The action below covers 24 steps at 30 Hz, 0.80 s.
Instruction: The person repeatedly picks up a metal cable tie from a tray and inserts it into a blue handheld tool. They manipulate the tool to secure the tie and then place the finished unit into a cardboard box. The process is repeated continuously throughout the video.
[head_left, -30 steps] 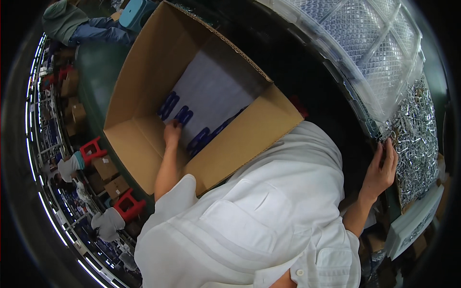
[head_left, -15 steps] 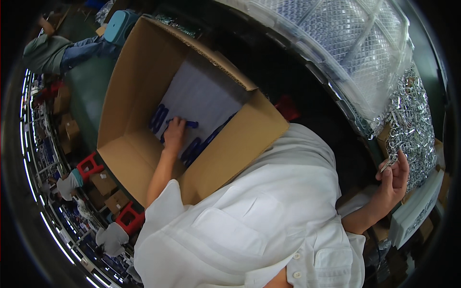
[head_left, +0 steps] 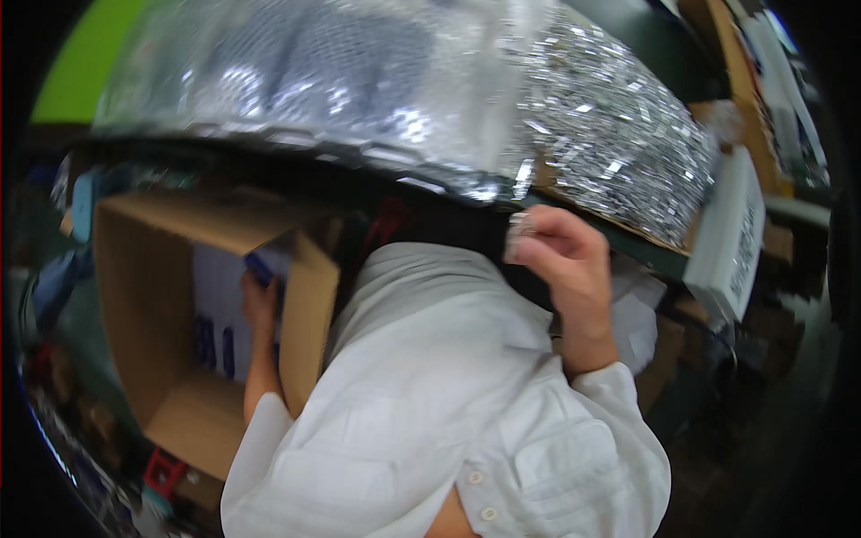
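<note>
Inside an open cardboard box (head_left: pixel 310 314) on the left, my left hand (head_left: pixel 259 303) is closed on a blue elongated piece (head_left: pixel 259 268). More blue pieces (head_left: pixel 205 342) lie along the box's inside, against a pale lining sheet (head_left: pixel 208 278). My right hand (head_left: pixel 567 253), raised in front of my body, pinches a small bunch of shiny metal pieces (head_left: pixel 517 237); motion blur hides their exact kind. Beyond that hand spreads a large heap of similar silvery metal pieces (head_left: pixel 619 134).
A clear plastic-wrapped bundle (head_left: pixel 305 81) fills the far side of the work surface. A white block-shaped package (head_left: pixel 728 235) stands right of the metal heap. At lower left are a red stool (head_left: pixel 163 471) and other cartons. A light-blue stool (head_left: pixel 85 206) stands behind the box.
My view has swung toward the right. My right hand has moved left, away from the metal heap, with metal pieces in it. My left hand has shifted within the box, gripping a blue piece.
</note>
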Motion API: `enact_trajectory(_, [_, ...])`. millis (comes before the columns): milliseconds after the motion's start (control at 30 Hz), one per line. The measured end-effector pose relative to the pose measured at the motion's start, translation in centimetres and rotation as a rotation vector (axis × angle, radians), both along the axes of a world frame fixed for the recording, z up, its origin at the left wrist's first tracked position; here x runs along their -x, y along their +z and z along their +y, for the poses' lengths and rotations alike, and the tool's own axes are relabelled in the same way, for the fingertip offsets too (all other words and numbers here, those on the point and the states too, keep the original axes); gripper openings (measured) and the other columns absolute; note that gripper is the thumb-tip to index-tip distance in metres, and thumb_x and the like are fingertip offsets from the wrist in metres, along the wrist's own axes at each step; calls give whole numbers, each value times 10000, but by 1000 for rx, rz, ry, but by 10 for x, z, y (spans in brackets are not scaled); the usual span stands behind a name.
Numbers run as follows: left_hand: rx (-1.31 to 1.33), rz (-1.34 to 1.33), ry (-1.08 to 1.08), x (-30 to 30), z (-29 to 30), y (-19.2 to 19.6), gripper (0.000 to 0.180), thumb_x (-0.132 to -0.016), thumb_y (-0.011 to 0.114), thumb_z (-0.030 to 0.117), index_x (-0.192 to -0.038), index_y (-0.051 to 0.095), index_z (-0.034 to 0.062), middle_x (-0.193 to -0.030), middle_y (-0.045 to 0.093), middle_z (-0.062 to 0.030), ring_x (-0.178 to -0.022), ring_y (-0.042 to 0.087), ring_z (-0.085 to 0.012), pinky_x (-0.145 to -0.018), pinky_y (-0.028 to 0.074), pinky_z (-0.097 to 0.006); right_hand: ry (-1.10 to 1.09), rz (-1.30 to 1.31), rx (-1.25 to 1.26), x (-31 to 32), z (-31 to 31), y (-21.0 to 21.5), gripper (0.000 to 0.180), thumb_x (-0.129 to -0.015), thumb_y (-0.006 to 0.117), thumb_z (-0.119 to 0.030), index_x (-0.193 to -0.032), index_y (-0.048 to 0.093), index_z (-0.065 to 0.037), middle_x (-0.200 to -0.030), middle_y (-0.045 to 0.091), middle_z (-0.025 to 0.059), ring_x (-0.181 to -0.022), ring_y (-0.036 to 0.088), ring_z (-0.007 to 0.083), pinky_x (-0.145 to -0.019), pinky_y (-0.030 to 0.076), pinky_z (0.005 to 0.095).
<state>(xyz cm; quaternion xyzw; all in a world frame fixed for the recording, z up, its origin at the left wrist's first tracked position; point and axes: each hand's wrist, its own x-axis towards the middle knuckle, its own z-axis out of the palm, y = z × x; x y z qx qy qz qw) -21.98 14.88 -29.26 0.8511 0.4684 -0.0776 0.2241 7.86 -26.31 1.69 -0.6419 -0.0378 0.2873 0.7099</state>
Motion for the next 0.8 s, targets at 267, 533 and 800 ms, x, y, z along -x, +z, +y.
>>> enact_trajectory(267, [177, -24, 366, 0, 12, -2, 774, -870, 800, 328, -1491, 475, 0, -1367, 645, -226, -1232, 648, -339, -1022, 511, -420, 49, 104, -85, 1, -11, -11, 462, -993, 694, 40, -1442, 586, 38, -1090, 640, 44, -982, 680, 116, -859, 605, 275])
enact_trajectory(533, [718, -1006, 570, 19, 31, 173, 516, -1023, 554, 250, -1478, 559, 7, -1260, 666, -79, -1072, 629, -154, -834, 545, -324, -24, -7, -123, 7, -28, 0, 351, -995, 656, 74, -1346, 640, 67, -1088, 634, 63, -964, 693, 123, -869, 643, 307])
enact_trajectory(800, [1308, -915, -66, -120, -86, 314, 624, -1034, 535, 364, -1497, 463, -49, -1069, 682, -161, -786, 665, -149, -636, 565, -274, -94, -204, -11, 9, -46, 18, 225, -966, 691, 100, -1189, 701, 74, -1074, 761, 118, -983, 738, 146, -866, 595, 272])
